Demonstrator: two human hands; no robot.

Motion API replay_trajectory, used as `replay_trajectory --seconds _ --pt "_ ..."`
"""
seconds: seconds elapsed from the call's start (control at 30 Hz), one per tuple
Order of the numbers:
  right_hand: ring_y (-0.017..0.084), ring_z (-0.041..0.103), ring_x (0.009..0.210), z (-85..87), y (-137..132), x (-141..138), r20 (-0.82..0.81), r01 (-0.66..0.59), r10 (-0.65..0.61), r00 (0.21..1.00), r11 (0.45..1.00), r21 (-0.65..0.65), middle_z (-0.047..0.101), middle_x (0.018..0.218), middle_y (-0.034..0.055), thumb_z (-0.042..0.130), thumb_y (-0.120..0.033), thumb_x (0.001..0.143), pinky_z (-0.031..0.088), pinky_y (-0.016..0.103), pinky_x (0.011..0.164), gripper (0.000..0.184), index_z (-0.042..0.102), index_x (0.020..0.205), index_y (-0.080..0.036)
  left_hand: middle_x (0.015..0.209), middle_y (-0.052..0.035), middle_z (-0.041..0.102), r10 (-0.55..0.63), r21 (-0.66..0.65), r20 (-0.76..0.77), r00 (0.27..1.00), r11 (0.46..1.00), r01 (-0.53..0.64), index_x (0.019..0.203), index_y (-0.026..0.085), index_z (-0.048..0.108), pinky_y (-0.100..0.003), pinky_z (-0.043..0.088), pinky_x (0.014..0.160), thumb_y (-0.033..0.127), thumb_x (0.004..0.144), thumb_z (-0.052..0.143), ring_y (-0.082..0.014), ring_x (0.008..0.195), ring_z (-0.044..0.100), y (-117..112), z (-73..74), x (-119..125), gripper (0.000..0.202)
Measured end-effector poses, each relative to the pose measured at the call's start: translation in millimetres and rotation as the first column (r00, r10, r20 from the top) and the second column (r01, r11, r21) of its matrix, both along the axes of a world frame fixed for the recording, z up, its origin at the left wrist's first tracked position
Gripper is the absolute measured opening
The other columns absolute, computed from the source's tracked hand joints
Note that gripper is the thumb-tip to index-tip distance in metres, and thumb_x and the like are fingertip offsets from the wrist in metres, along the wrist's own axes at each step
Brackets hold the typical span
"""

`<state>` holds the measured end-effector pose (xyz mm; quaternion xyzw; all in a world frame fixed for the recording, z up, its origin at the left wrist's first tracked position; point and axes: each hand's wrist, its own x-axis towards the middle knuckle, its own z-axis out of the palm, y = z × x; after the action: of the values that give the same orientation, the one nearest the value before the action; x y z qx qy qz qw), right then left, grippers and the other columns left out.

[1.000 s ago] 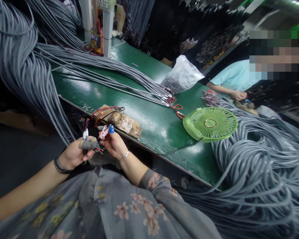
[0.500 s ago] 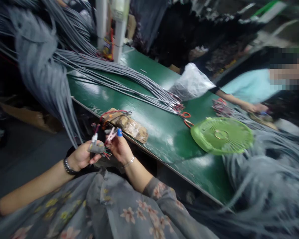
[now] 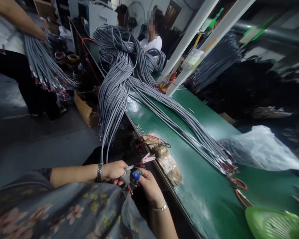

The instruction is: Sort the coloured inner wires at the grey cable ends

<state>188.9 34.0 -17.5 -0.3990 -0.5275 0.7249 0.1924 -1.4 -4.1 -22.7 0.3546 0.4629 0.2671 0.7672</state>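
My left hand (image 3: 116,171) is closed around the end of a grey cable (image 3: 126,178), and thin coloured wires fan out of it. Close beside it, my right hand (image 3: 149,186) pinches at those wires, a blue cover on one fingertip. A pink clip (image 3: 148,158) sits just beyond my fingers, next to thin red wires. Whether it is held or attached, I cannot tell. Grey cables from a large hanging bundle (image 3: 114,96) run down toward my left wrist.
On the green table (image 3: 199,205) lie more grey cables (image 3: 179,116), a taped brown block (image 3: 168,162), orange-handled scissors (image 3: 240,183), a plastic bag (image 3: 261,149) and a green fan (image 3: 274,219). A person (image 3: 7,36) at left holds cables. A cardboard box (image 3: 86,111) stands on the floor.
My view has swung left, bringing the cable bundle and the person at left into sight. My hands have come closer together on the cable end. The pink clip is now beyond my right fingers.
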Motion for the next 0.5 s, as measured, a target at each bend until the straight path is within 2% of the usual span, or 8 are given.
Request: replay_trajectory --seconds 0.17,0.27,0.33,0.4,0.5 --pt "0.01 0.039 0.052 -5.4 0.0 1.4 0.035 0.071 -0.074 0.997 0.994 0.081 0.053 0.053 -0.0021 0.086 -0.067 0.067 0.032 0.025 0.053 0.055 0.065 0.058 -0.017 0.034 0.0038 0.053 -0.005 0.003 -0.047 0.999 1.0 0.005 0.046 0.02 0.061 -0.018 0.021 0.027 0.024 0.054 0.07 -0.0079 0.025 0.037 1.5 -0.5 4.7 0.012" --pt "0.01 0.038 0.052 -14.0 3.6 11.3 0.048 0.212 -0.217 0.975 0.973 0.095 0.051 0.051 -0.0032 0.087 -0.066 0.062 0.03 0.025 0.052 0.054 0.062 0.056 -0.018 0.034 0.0039 0.054 -0.001 0.001 -0.045 0.999 1.0 0.001 0.046 0.02 0.061 -0.018 0.02 0.027 0.025 0.053 0.07 -0.0081 0.025 0.038 0.5 -0.6 4.1 0.012" --pt "0.009 0.036 0.051 -18.5 5.9 18.5 0.061 0.309 -0.314 0.947 0.948 0.083 0.049 0.049 -0.0045 0.089 -0.067 0.056 0.03 0.025 0.052 0.056 0.06 0.055 -0.019 0.035 0.0041 0.054 0.006 0.0 -0.036 0.999 1.0 -0.006 0.046 0.021 0.06 -0.018 0.02 0.027 0.025 0.052 0.071 -0.0083 0.025 0.038 -0.4 -0.7 2.8 0.014" --pt "0.009 0.036 0.05 -21.8 6.4 22.6 0.065 0.357 -0.36 0.931 0.933 0.044 0.048 0.049 -0.005 0.091 -0.068 0.052 0.032 0.025 0.053 0.058 0.059 0.055 -0.019 0.035 0.0043 0.054 0.025 0.004 -0.025 0.999 1.0 -0.025 0.046 0.021 0.058 -0.018 0.021 0.028 0.026 0.053 0.073 -0.008 0.025 0.038 -0.5 -0.2 1.4 0.018" --pt "0.011 0.04 0.05 -27.0 4.4 21.7 0.017 0.388 -0.388 0.922 0.921 -0.027 0.049 0.05 -0.0042 0.088 -0.073 0.054 0.038 0.027 0.054 0.06 0.059 0.057 -0.021 0.036 0.0042 0.054 0.06 0.016 -0.006 0.998 0.998 -0.06 0.047 0.021 0.055 -0.019 0.023 0.029 0.03 0.057 0.076 -0.0076 0.025 0.037 0.8 2.3 0.3 0.025"
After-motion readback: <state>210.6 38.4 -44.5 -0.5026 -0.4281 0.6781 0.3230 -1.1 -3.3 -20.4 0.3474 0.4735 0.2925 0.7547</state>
